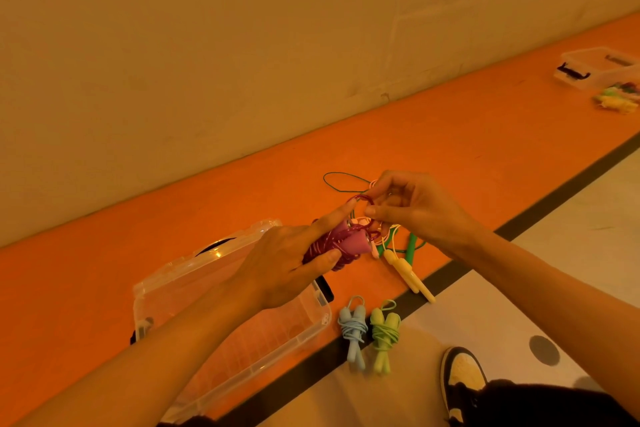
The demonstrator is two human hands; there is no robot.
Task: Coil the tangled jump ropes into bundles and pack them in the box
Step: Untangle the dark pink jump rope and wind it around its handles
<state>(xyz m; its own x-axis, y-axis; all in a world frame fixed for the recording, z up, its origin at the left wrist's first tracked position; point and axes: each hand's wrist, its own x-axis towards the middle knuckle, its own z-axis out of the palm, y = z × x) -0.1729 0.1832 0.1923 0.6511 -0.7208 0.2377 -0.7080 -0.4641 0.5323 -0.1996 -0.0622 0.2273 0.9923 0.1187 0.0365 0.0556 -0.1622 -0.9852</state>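
Note:
My left hand (291,260) grips a pink-handled jump rope (349,242) whose dark red cord is wound around its handles. My right hand (412,206) pinches a loop of that red cord just above the bundle. Under both hands lies a tangle of ropes on the orange floor: a yellow-handled one (403,267), a green-handled one (411,248) and a thin green cord loop (341,180). A clear plastic box (304,333) stands open on the floor at the lower left, below my left forearm. Two coiled bundles, a blue one (352,329) and a light green one (382,334), lie to the right of the box.
A wall runs along the far side of the orange strip. A dark line separates the orange floor from pale flooring at the right. My shoe (462,374) is at the bottom right. Another clear box (595,68) and a colourful heap (616,99) sit far right.

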